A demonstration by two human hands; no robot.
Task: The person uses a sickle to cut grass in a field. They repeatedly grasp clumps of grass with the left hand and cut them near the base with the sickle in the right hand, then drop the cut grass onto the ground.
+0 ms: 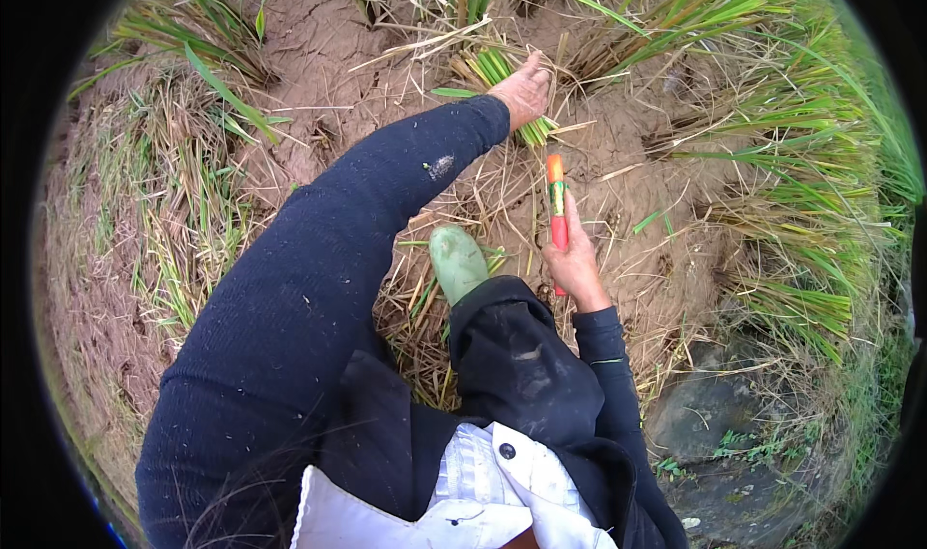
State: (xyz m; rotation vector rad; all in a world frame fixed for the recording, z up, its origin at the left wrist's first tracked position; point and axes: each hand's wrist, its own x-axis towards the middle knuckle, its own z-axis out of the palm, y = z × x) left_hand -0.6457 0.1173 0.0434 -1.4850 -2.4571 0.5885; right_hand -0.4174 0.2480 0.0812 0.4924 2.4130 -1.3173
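Observation:
My left hand [523, 93] is closed around a bunch of green rice-like stalks [536, 130] low over the muddy ground. The stalks show on both sides of my fist, and their near ends look cut. In my right hand [577, 263], closer to my body, is a hand tool with a red and orange handle [558, 201]. The handle points away from me, its orange end just below the stalks. I cannot make out a blade on it.
Standing clumps of green stalks [782, 122] line the right side, with more clumps [210, 31] at the far left. Cut straw [188, 208] lies on cracked brown soil [311, 85]. My green boot [458, 259] is between my arms. Dark rock [710, 404] sits at lower right.

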